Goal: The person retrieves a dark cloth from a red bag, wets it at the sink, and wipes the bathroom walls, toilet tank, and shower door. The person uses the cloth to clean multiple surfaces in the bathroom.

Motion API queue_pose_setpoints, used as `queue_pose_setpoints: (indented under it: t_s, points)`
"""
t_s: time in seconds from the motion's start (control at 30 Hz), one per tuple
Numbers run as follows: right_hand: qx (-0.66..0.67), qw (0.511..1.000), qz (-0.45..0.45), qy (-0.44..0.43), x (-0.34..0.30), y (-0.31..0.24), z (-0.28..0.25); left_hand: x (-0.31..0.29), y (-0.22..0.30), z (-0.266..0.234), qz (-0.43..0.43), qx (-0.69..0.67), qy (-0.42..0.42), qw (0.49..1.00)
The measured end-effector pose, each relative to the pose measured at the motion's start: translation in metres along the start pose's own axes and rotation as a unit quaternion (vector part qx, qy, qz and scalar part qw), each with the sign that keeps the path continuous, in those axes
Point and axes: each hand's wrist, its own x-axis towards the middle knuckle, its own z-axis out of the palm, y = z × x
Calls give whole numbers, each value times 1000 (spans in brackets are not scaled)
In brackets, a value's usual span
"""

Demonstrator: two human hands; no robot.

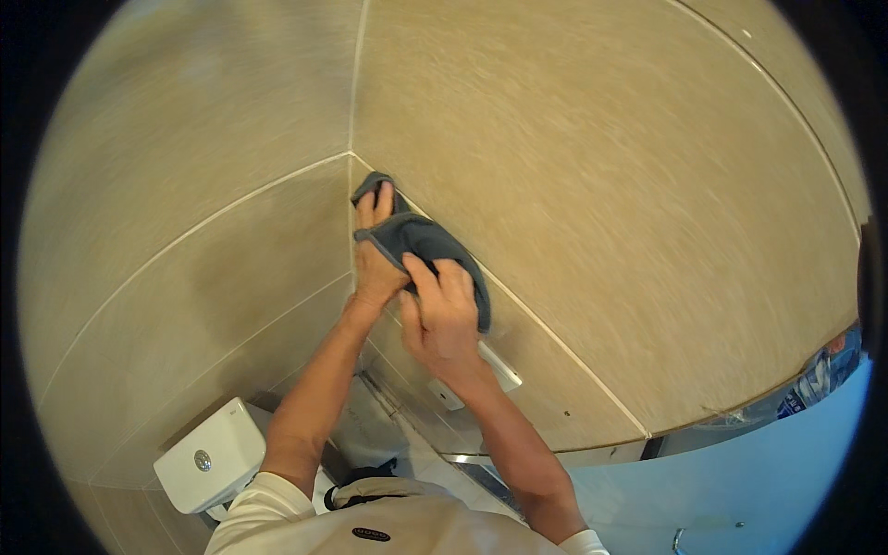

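Note:
A dark grey cloth (pixel 433 242) lies against the beige tiled wall, just right of the corner where two walls meet. My left hand (pixel 376 274) presses part of it to the tile, fingers stretched upward over the cloth. One fold of the cloth passes across the back of that hand and hides part of it. Slightly lower and to the right, my right hand (pixel 444 319) has its bent fingers on the hanging part of the same cloth, with its thumb side close to my left wrist. The fingertips of the right hand are partly lost against the fabric.
A white toilet cistern (pixel 211 455) with a round flush button stands at lower left. Below my right hand is a white wall fixture (pixel 499 366). A pale blue surface (pixel 731 490) fills the lower right, with a plastic-wrapped package (pixel 821 381) at its far edge.

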Motion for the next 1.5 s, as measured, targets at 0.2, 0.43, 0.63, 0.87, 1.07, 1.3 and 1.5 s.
queue_pose_setpoints:
  t_s: [0.2, 0.43, 0.63, 0.87, 1.07, 1.3, 1.5]
  points:
    - [18, 998, 10, -51, -3, 7, 29, -29, -45, 5, -114, -20, -54, 992]
    - [0, 999, 31, -21, -43, 8, 5, -80, 13, 8, -175, -83, -58, 979]
    - [-10, 996, 56, 65, -77, -4, -58, -94, 96, 14, -108, -138, -50, 983]
    - [-59, 989, 95, 100, -140, -14, -130, -138, 177, 21, -71, -188, -128, 971]
    - [-105, 977, 113, 149, -176, -23, -172, -170, 228, 30, 10, -237, -116, 964]
    - [-103, 971, 133, 170, -211, -28, -205, -178, 282, 42, 62, -250, -82, 963]
    - [-90, 966, 160, 183, -232, -17, -187, -198, 260, 35, 75, -228, -154, 958]
